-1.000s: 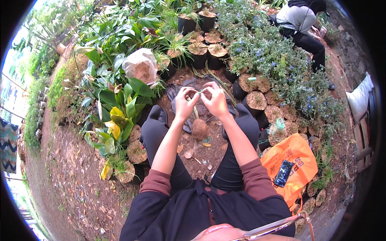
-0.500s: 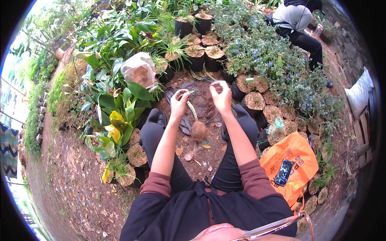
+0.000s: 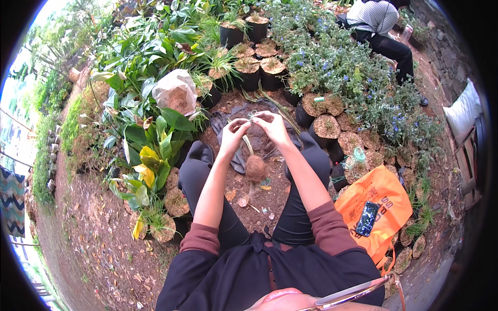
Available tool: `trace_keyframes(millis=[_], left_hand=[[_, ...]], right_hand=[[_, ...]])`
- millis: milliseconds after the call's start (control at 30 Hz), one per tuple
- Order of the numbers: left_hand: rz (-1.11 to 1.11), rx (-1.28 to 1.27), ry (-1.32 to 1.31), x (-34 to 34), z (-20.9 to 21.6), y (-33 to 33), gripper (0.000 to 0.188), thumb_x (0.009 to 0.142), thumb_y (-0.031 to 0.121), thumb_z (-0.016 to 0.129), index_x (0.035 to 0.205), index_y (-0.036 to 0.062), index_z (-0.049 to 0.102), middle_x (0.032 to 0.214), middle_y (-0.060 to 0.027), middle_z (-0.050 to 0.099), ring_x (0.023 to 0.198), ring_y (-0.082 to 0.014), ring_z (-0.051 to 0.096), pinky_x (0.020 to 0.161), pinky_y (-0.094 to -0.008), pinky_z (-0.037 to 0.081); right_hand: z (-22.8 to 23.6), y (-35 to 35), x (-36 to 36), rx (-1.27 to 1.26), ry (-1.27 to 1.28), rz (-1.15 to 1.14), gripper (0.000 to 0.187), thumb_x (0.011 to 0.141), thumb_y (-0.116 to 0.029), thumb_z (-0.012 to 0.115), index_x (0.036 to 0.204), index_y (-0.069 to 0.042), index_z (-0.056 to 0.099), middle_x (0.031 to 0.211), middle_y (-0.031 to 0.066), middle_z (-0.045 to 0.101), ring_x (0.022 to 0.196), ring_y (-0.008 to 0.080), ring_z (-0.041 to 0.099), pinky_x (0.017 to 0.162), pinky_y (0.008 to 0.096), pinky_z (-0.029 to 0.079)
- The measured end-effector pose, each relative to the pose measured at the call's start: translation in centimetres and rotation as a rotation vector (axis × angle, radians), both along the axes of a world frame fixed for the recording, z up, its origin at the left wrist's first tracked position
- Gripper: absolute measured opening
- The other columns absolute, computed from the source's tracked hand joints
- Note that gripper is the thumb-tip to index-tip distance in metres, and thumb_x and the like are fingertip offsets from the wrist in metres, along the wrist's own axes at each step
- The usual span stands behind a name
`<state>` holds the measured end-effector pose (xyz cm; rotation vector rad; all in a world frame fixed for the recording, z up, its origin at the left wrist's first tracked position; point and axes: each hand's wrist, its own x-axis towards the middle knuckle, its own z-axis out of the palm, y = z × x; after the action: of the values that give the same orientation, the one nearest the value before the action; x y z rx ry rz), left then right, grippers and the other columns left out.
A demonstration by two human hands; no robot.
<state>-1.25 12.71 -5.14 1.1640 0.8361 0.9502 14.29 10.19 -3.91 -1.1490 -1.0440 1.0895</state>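
Over the ground between my knees, my left hand [image 3: 234, 136] and my right hand [image 3: 272, 128] meet fingertip to fingertip. Both are pinched on a thin greenish string [image 3: 252, 115], of which only a small tangle shows above the fingers. Below them hangs or rests a round brown fibre ball [image 3: 255, 168]; I cannot tell which. A pale stem [image 3: 249, 145] runs from its top up toward my left hand. Beyond my fingers, loose brown fibre [image 3: 258, 139] lies on a dark plastic sheet [image 3: 238, 161].
Black pots [image 3: 248, 78] topped with brown fibre stand ahead and to the right. Left are leafy plants and a white bag [image 3: 176, 92] of fibre. An orange bag [image 3: 381, 207] with a phone [image 3: 367, 218] lies at right, near green string [image 3: 358, 156]. Another person [image 3: 377, 31] bends at far right.
My right hand has come left and my left hand slightly right, so their fingertips now meet at the string. The gap between them has closed.
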Motion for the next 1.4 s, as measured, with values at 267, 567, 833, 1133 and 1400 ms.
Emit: trace_keyframes(millis=[267, 567, 833, 1133, 1400], left_hand=[[0.116, 0.053, 0.011, 0.0, 1.8, -0.3, 0.029, 0.079, 0.014, 0.067, 0.103, -0.0013, 0.059, 0.095, -0.0062, 0.062, 0.089, -0.0110, 0.057, 0.081, -0.0244, 0.045], [0.110, 0.440, 0.303, 0.1, 1.5, -0.6, 0.015, 0.080, 0.013, 0.063, 0.088, -0.0001, 0.063, 0.104, -0.0058, 0.054, 0.095, -0.0150, 0.055, 0.080, -0.0274, 0.043], [0.288, 0.710, 0.478, 1.2, 1.5, -1.4, 0.013, 0.084, 0.009, 0.054, 0.092, -0.0015, 0.054, 0.100, -0.0116, 0.051, 0.088, -0.0236, 0.056, 0.078, -0.0309, 0.044], [0.338, 0.465, 0.239, 1.6, -0.4, -0.1, 0.014, 0.088, 0.009, 0.051, 0.101, 0.0025, 0.051, 0.092, -0.0073, 0.055, 0.081, -0.0143, 0.054, 0.070, -0.0271, 0.045], [0.174, 0.478, 0.151, 2.1, -1.2, -0.2, 0.016, 0.087, 0.007, 0.052, 0.102, 0.0013, 0.050, 0.091, -0.0068, 0.052, 0.083, -0.0132, 0.053, 0.074, -0.0255, 0.043]], right_hand=[[1.0, -0.4, -0.1, 0.069, -0.235, -0.053, 0.020, 0.074, -0.007, 0.068, 0.090, 0.002, 0.059, 0.083, 0.0070, 0.065, 0.077, 0.0108, 0.062, 0.071, 0.0250, 0.049], [1.9, -1.5, 0.0, 0.225, -0.620, -0.095, 0.016, 0.069, -0.014, 0.068, 0.076, -0.001, 0.064, 0.087, 0.0107, 0.061, 0.083, 0.0244, 0.061, 0.075, 0.0329, 0.047], [1.7, -1.5, -0.2, 0.192, -0.647, -0.198, 0.014, 0.065, -0.012, 0.067, 0.072, -0.001, 0.062, 0.084, 0.0099, 0.059, 0.079, 0.0231, 0.060, 0.073, 0.0317, 0.047], [2.4, -0.9, 0.4, 0.138, -0.427, -0.417, 0.011, 0.067, -0.006, 0.066, 0.075, -0.001, 0.059, 0.087, 0.0085, 0.054, 0.073, 0.0172, 0.057, 0.067, 0.0295, 0.047], [2.1, -1.8, 0.2, 0.222, -0.664, -0.151, 0.016, 0.070, -0.013, 0.067, 0.082, -0.003, 0.065, 0.102, 0.0121, 0.056, 0.097, 0.0282, 0.056, 0.085, 0.0366, 0.044]])
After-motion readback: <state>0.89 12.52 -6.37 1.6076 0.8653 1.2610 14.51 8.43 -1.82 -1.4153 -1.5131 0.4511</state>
